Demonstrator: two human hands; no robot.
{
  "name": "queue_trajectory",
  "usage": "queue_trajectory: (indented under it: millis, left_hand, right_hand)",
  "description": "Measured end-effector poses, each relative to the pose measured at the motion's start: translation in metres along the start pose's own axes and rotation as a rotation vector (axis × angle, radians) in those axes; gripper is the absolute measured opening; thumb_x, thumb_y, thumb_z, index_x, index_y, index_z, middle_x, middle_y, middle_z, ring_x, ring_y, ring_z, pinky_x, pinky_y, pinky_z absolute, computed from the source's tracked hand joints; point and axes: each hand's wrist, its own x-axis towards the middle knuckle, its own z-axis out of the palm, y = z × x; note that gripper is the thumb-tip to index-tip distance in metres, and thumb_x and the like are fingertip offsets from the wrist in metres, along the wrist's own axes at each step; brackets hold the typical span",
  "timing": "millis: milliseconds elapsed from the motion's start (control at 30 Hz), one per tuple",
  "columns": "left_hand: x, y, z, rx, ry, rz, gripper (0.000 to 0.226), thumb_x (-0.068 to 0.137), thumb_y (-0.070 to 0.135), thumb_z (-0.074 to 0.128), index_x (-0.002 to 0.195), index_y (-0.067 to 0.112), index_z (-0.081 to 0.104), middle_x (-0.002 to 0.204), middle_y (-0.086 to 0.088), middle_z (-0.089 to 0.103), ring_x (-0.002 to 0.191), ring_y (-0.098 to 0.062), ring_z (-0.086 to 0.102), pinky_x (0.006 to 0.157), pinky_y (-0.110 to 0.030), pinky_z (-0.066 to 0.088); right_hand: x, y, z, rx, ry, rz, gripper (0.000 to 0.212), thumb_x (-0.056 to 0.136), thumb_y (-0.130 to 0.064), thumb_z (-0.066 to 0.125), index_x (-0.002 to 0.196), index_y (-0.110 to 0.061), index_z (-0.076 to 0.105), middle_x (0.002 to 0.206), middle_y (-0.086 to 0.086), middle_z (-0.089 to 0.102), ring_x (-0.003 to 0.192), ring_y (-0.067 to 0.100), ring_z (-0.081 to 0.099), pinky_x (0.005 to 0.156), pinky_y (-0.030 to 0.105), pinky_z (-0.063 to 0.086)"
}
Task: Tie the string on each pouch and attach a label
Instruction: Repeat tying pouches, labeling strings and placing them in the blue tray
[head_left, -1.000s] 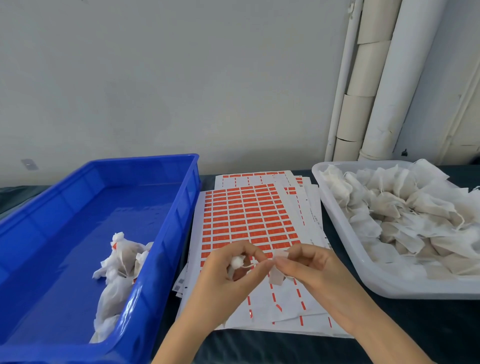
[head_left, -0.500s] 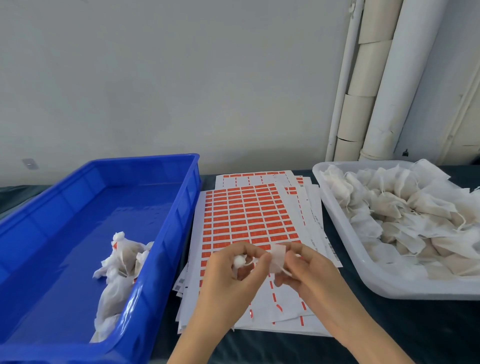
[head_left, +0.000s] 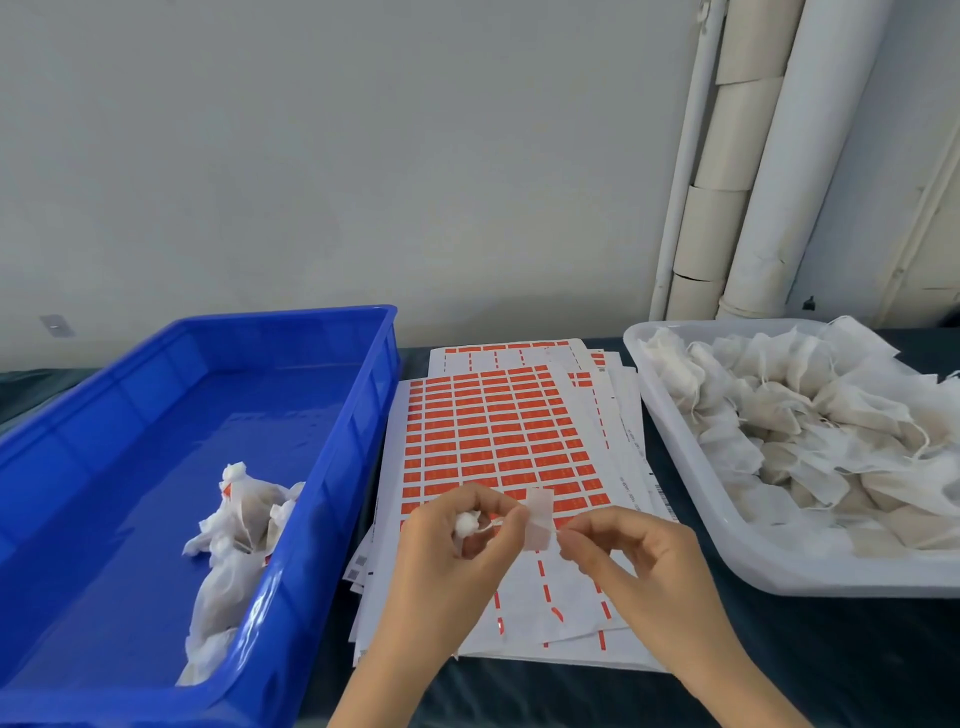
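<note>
My left hand (head_left: 457, 545) grips a small white pouch (head_left: 467, 522) by its gathered neck, above the label sheets. A thin string runs from the pouch to the right. A white label (head_left: 539, 519) stands folded over that string between my two hands. My right hand (head_left: 628, 551) pinches the string just right of the label with thumb and forefinger. Most of the pouch's body is hidden inside my left fist. A stack of sheets with red labels (head_left: 498, 436) lies on the table under both hands.
A blue bin (head_left: 343, 467) at the left holds a few tied pouches (head_left: 244, 514). A white tray (head_left: 691, 509) at the right is heaped with several untied pouches (head_left: 810, 421). White pipes (head_left: 769, 156) run up the wall behind.
The label has moved from lying low between my hands to standing upright on the string. My right hand has drawn a little to the right, away from my left.
</note>
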Motion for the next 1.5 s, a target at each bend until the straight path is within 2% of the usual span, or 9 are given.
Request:
queue_trajectory:
  millis: [133, 300, 500, 600, 833, 1033, 1200, 1367, 1500]
  left_hand:
    - [-0.002, -0.001, 0.001, 0.047, 0.005, 0.004, 0.003, 0.082, 0.025, 0.071, 0.080, 0.024, 0.069, 0.077, 0.014, 0.069, 0.081, -0.004, 0.066, 0.064, -0.011, 0.052]
    - [-0.003, 0.002, 0.000, -0.002, -0.022, -0.014, 0.005, 0.081, 0.026, 0.071, 0.077, 0.025, 0.069, 0.078, 0.017, 0.069, 0.079, -0.001, 0.066, 0.059, -0.009, 0.049]
    - [-0.003, 0.002, 0.000, -0.001, -0.033, -0.046, 0.005, 0.081, 0.028, 0.071, 0.077, 0.027, 0.068, 0.079, 0.020, 0.069, 0.079, -0.002, 0.066, 0.062, -0.009, 0.052]
    - [-0.003, 0.003, -0.002, -0.002, -0.064, -0.040, 0.004, 0.083, 0.031, 0.069, 0.078, 0.030, 0.069, 0.079, 0.022, 0.069, 0.079, 0.000, 0.064, 0.063, -0.008, 0.051]
    - [-0.007, 0.003, -0.009, -0.072, -0.255, -0.073, 0.020, 0.071, 0.056, 0.062, 0.084, 0.046, 0.073, 0.079, 0.011, 0.071, 0.077, -0.011, 0.064, 0.071, -0.027, 0.056]
    - [-0.006, 0.000, -0.004, -0.120, -0.180, -0.153, 0.009, 0.079, 0.038, 0.069, 0.080, 0.035, 0.077, 0.073, 0.008, 0.071, 0.067, -0.013, 0.061, 0.061, -0.022, 0.053]
    - [-0.005, 0.000, -0.007, -0.317, -0.231, -0.282, 0.017, 0.078, 0.030, 0.072, 0.083, 0.015, 0.078, 0.062, -0.001, 0.058, 0.052, -0.009, 0.044, 0.051, -0.018, 0.038]
    - [-0.003, 0.001, -0.013, -0.517, -0.276, -0.444, 0.016, 0.082, 0.010, 0.070, 0.088, -0.004, 0.073, 0.050, -0.001, 0.046, 0.045, -0.008, 0.036, 0.043, -0.016, 0.034]
    - [0.001, 0.004, -0.016, -0.567, -0.329, -0.517, 0.010, 0.077, 0.010, 0.070, 0.077, 0.001, 0.074, 0.049, -0.001, 0.039, 0.043, -0.008, 0.032, 0.041, -0.017, 0.032]
  right_hand:
    - [0.002, 0.000, 0.000, -0.012, 0.023, -0.045, 0.024, 0.067, -0.047, 0.065, 0.080, -0.028, 0.067, 0.080, -0.020, 0.070, 0.084, 0.002, 0.065, 0.069, 0.006, 0.048]
    - [0.006, 0.000, 0.000, -0.014, -0.010, -0.034, 0.006, 0.077, -0.027, 0.073, 0.081, -0.026, 0.068, 0.079, -0.018, 0.071, 0.081, 0.004, 0.067, 0.068, 0.007, 0.049]
    - [0.009, -0.009, -0.002, 0.163, -0.080, -0.031, 0.026, 0.067, -0.037, 0.070, 0.093, -0.029, 0.070, 0.090, -0.020, 0.073, 0.090, 0.000, 0.068, 0.069, 0.007, 0.049]
    - [0.010, -0.009, -0.004, 0.127, -0.078, -0.026, 0.011, 0.075, -0.026, 0.074, 0.085, -0.027, 0.071, 0.087, -0.017, 0.073, 0.088, 0.005, 0.068, 0.069, 0.009, 0.050]
    - [0.013, -0.010, -0.010, 0.108, -0.123, -0.066, 0.007, 0.081, -0.019, 0.071, 0.085, -0.024, 0.070, 0.088, -0.011, 0.073, 0.085, 0.010, 0.068, 0.076, 0.014, 0.052]
    - [0.011, -0.015, -0.010, 0.105, -0.180, -0.149, 0.013, 0.074, -0.038, 0.067, 0.086, -0.037, 0.072, 0.090, -0.010, 0.073, 0.092, 0.012, 0.067, 0.080, 0.018, 0.054]
    - [0.015, -0.012, -0.015, 0.085, -0.220, -0.210, 0.012, 0.075, -0.031, 0.070, 0.086, -0.034, 0.074, 0.089, -0.007, 0.073, 0.093, 0.018, 0.067, 0.085, 0.029, 0.055]
    - [0.016, -0.013, -0.020, -0.012, -0.227, -0.354, 0.018, 0.076, -0.032, 0.070, 0.093, -0.034, 0.074, 0.092, -0.015, 0.072, 0.095, 0.012, 0.067, 0.081, 0.024, 0.055]
    - [0.017, -0.015, -0.020, -0.150, -0.192, -0.578, 0.012, 0.082, -0.024, 0.070, 0.091, -0.025, 0.077, 0.092, -0.014, 0.071, 0.090, 0.006, 0.067, 0.074, 0.021, 0.056]
